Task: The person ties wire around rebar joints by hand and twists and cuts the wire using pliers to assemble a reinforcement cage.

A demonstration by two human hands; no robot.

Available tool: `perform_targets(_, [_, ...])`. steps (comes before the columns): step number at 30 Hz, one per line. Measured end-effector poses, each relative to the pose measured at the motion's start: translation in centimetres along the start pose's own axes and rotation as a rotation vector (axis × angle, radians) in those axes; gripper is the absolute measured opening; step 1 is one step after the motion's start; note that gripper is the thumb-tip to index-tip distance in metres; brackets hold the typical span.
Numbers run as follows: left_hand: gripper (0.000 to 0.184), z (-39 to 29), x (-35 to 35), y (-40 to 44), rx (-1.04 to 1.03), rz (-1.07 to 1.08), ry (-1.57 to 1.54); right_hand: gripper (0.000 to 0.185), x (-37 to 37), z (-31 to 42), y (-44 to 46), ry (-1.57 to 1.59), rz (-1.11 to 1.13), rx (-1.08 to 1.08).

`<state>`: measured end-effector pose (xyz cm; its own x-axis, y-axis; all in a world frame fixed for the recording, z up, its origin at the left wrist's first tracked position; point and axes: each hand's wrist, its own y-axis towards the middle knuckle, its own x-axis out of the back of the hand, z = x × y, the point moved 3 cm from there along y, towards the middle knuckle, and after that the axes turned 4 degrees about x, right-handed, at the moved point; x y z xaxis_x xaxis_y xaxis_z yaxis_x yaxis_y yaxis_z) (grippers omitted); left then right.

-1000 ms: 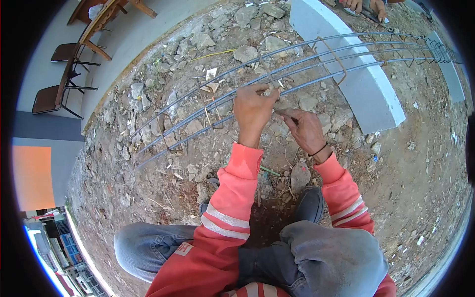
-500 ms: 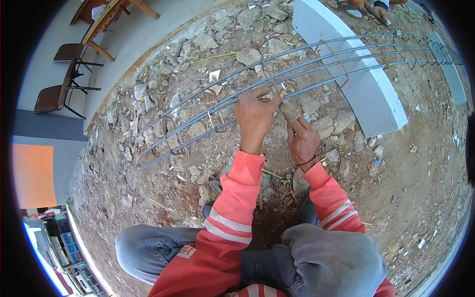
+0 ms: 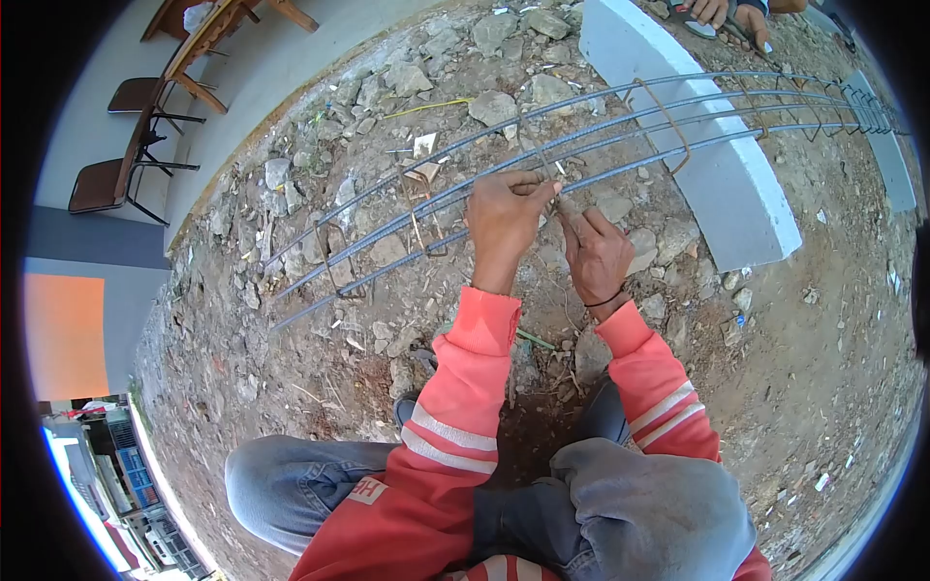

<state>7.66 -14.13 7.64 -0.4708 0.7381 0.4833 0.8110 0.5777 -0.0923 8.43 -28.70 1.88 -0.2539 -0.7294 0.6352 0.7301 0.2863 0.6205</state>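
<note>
A cage of long ribbed steel bars (image 3: 620, 169) with bent wire stirrups crosses in front of me. My left hand (image 3: 506, 218) is closed at the near bar, thumb and fingers pinched where a stirrup (image 3: 540, 155) meets it. Just right of it, my right hand (image 3: 598, 254) is closed, its fingers pointing up toward the same joint. A thin dark piece seems to run from its fingers to the bar, too small to name. Farther left, loose-looking stirrups (image 3: 332, 261) hang around the bars near their ends.
A pale slab (image 3: 688, 165) lies under the bars at right, and another slab (image 3: 883, 145) supports them farther along. Broken stones (image 3: 492, 108) litter the soil. Another person's hands (image 3: 751, 21) work at the top right. Chairs (image 3: 97, 186) stand at left.
My left thumb and fingertips have shifted slightly at the joint. My right hand has moved a little right, its fingers still up by the bar. The cage stays in place.
</note>
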Motion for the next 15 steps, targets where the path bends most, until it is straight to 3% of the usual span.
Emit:
perform_targets(4, [0.028, 0.2, -0.2, 0.1, -0.008, -0.005, -0.010, 0.018, 0.3, 0.1, 0.3, 0.001, 0.062, -0.018])
perform_targets(15, [0.022, 1.4, -1.3, 0.7, -0.015, 0.036, -0.152, 0.013, 1.9, 0.3, 2.0, -0.020, 0.253, -0.052])
